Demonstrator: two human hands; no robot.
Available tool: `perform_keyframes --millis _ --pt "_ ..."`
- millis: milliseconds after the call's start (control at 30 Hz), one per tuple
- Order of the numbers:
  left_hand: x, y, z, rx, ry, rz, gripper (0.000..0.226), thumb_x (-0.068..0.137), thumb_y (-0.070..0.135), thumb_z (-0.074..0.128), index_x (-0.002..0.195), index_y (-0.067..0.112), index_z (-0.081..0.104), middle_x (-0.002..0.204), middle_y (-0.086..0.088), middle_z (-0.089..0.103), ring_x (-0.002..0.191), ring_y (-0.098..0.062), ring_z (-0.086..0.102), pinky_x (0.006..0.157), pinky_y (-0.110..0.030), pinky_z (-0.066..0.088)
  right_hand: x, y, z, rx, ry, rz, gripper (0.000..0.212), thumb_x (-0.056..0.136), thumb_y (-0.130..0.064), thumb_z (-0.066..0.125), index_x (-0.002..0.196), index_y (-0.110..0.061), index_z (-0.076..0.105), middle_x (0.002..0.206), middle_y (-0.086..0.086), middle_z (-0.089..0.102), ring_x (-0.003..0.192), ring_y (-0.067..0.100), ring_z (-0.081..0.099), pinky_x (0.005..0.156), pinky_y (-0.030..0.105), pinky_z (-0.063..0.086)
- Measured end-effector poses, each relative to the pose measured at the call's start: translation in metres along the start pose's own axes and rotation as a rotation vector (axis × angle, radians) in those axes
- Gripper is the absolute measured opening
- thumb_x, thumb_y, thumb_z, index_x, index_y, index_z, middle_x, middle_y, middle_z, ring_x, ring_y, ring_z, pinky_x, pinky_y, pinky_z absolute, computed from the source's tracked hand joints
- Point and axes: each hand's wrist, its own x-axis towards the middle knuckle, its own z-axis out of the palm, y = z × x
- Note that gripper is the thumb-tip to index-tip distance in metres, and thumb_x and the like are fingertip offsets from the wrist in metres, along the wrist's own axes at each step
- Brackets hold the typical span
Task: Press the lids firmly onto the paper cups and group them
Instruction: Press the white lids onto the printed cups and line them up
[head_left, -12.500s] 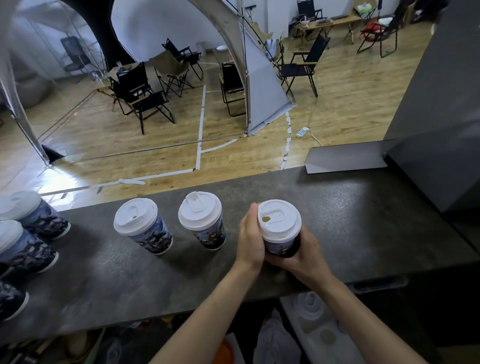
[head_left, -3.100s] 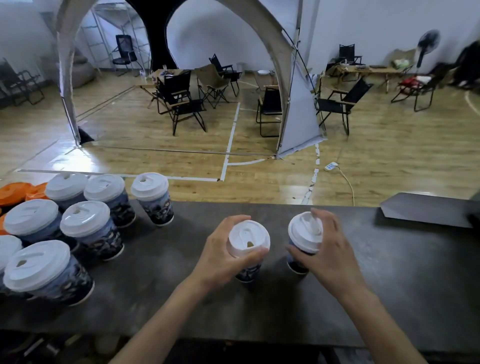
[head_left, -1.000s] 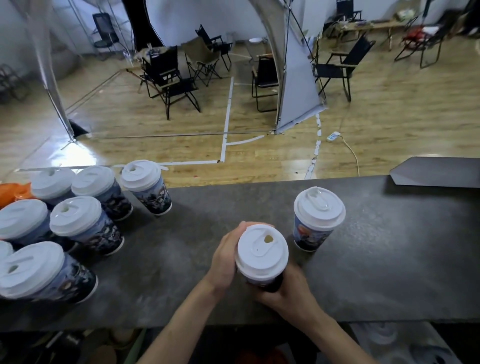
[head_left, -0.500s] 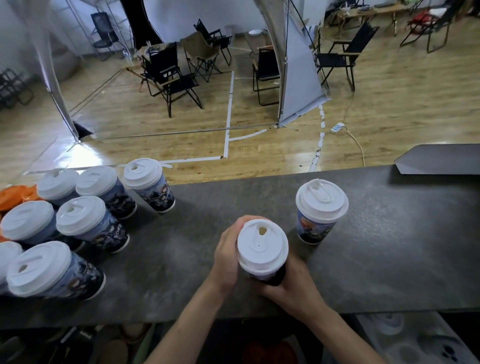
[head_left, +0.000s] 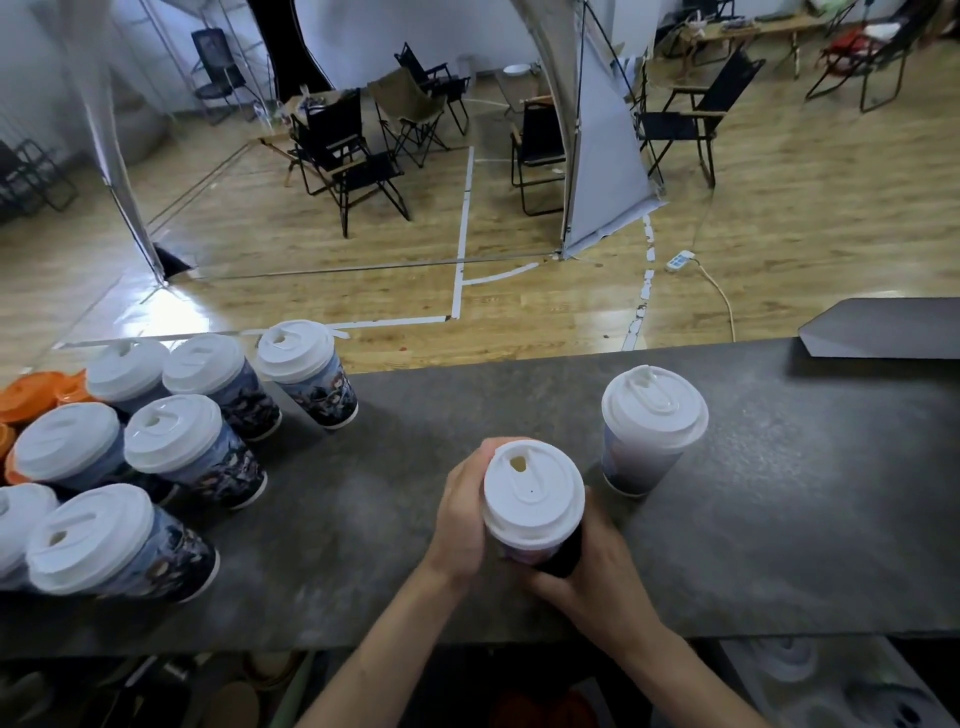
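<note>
Compared with three seconds earlier, when one cup was covered by each hand, the right hand (head_left: 597, 571) had been taken off the far cup (head_left: 652, 431), and both hands had been wrapped round the near cup (head_left: 540, 556); over the last second little was altered. The left hand (head_left: 460, 519) was curled round its left side and the right round its lower body, at the near middle of the surface (head_left: 779, 519). Its lid (head_left: 532, 493) was judged seated, so joining the grouped cups (head_left: 192, 447) at the left seemed due. Every cup was lidded, so contents could not be told
</note>
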Motion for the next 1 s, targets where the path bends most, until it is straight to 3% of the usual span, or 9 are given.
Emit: perform_keyframes --millis 67,167,267,367,433,600,800,900,1000 --pt "0.005 0.006 -0.002 -0.017 -0.11 -0.1 0.051 0.097 0.037 0.038 0.1 0.008 0.079 0.106 -0.011 0.077 0.104 -0.019 0.07 0.096 -0.031 0.052 0.0 0.001 -0.002 -0.017 -0.033 -0.013 0.072 0.066 -0.037 0.09 0.129 -0.026 0.057 0.127 -0.016 0.064 0.121 -0.004 0.058 0.098 0.027 0.051" --pt "-0.002 0.003 -0.001 -0.048 -0.016 -0.04 0.048 0.102 0.026 0.039 0.081 0.019 0.081 0.088 0.006 0.078 0.087 -0.002 0.069 0.082 -0.017 0.051 0.0 -0.001 -0.001 -0.046 -0.06 -0.049 0.071 0.07 -0.035 0.087 0.133 -0.029 0.053 0.132 -0.016 0.06 0.125 -0.004 0.055 0.101 0.023 0.048" --pt "-0.012 -0.002 0.005 -0.024 0.067 0.04 0.046 0.109 0.015 0.033 0.088 0.017 0.074 0.083 0.013 0.077 0.083 0.005 0.068 0.077 -0.011 0.049 0.0 -0.002 0.003 -0.015 -0.028 -0.005 0.076 0.067 -0.045 0.085 0.133 -0.025 0.051 0.13 -0.021 0.059 0.122 -0.005 0.056 0.098 0.02 0.048" --pt "-0.003 0.004 0.001 -0.045 -0.024 -0.002 0.045 0.101 0.031 0.037 0.09 0.017 0.079 0.092 0.002 0.079 0.091 -0.005 0.071 0.081 -0.018 0.052 0.001 0.001 0.002 -0.021 -0.02 0.026 0.071 0.066 -0.044 0.085 0.127 -0.022 0.055 0.126 -0.014 0.064 0.119 -0.002 0.06 0.097 0.032 0.053" --pt "0.001 0.009 0.0 -0.039 -0.113 -0.034 0.049 0.098 0.035 0.036 0.09 0.017 0.081 0.095 -0.003 0.078 0.093 -0.011 0.072 0.083 -0.021 0.053 0.001 0.002 0.0 -0.015 -0.027 0.007 0.07 0.067 -0.038 0.084 0.129 -0.023 0.057 0.129 -0.012 0.064 0.122 -0.001 0.059 0.1 0.031 0.051" --pt "-0.01 -0.001 0.006 0.039 0.055 0.106 0.041 0.099 0.022 0.034 0.094 0.009 0.072 0.089 0.007 0.077 0.087 -0.001 0.068 0.079 -0.014 0.049 0.001 0.001 0.003 -0.023 -0.028 -0.002 0.069 0.068 -0.039 0.084 0.129 -0.026 0.056 0.128 -0.016 0.063 0.12 -0.004 0.059 0.098 0.026 0.051" --pt "-0.002 0.014 -0.002 -0.099 -0.083 -0.169 0.045 0.096 0.04 0.047 0.087 0.01 0.079 0.09 -0.009 0.076 0.086 -0.014 0.072 0.079 -0.024 0.056 0.001 0.004 -0.001 -0.043 -0.06 -0.019 0.068 0.068 -0.03 0.087 0.129 -0.029 0.057 0.128 -0.014 0.064 0.122 0.0 0.059 0.1 0.03 0.051" --pt "-0.006 0.011 0.001 -0.094 0.022 -0.089 0.054 0.105 0.022 0.039 0.071 0.016 0.08 0.078 0.003 0.076 0.077 -0.004 0.07 0.074 -0.018 0.052 0.0 0.004 0.002 -0.069 -0.059 -0.04 0.07 0.068 -0.029 0.086 0.131 -0.03 0.055 0.129 -0.017 0.062 0.123 0.0 0.058 0.099 0.031 0.051" --pt "-0.011 0.006 0.006 -0.039 0.092 0.016 0.045 0.107 0.016 0.038 0.082 0.012 0.075 0.079 0.007 0.076 0.077 0.0 0.069 0.074 -0.014 0.051 0.001 0.007 0.004 -0.061 -0.036 -0.019 0.069 0.067 -0.035 0.087 0.128 -0.027 0.055 0.126 -0.019 0.062 0.119 -0.006 0.058 0.096 0.029 0.052"
